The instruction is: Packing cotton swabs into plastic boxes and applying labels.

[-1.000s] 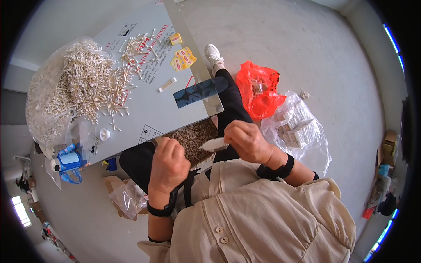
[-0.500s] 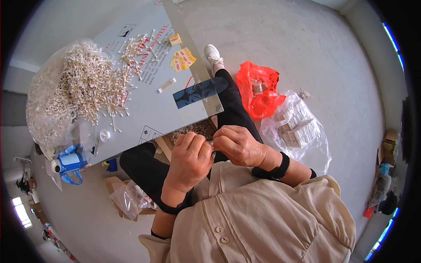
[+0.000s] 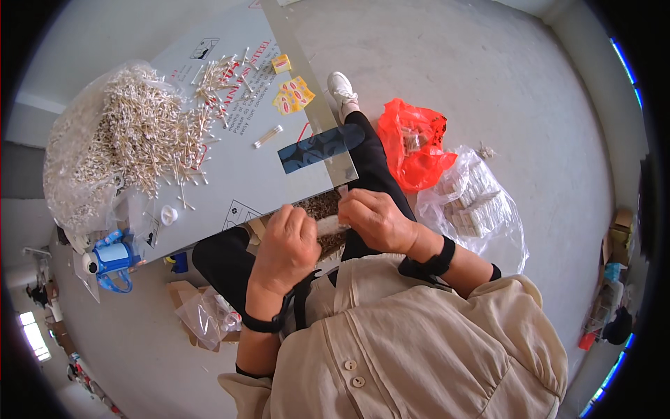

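Note:
Between my two hands, just off the table's near edge, a small clear plastic bag (image 3: 328, 225) is stretched out. My left hand (image 3: 286, 244) is closed on one end of it, and my right hand (image 3: 377, 219) pinches the other, with a bit of plastic poking up above its fingers. Both fingertips are partly hidden. On the table (image 3: 244, 185) a big pile of cotton swabs (image 3: 143, 129) spills from a clear bag. A short row of swabs (image 3: 268, 136) lies apart, near yellow printed cards (image 3: 294, 95) and a small yellow box (image 3: 281, 63).
A dark blue patterned strip (image 3: 317, 149) overhangs the table edge. On the floor at right sit a red plastic bag (image 3: 415, 150) and a clear bag of white packs (image 3: 478, 202). A blue bottle (image 3: 112, 258), a white roll (image 3: 168, 215) and an open carton (image 3: 185, 297) are at left.
My hands were close together and have moved apart, my left hand to the left and my right hand slightly up. The plastic now shows stretched between them.

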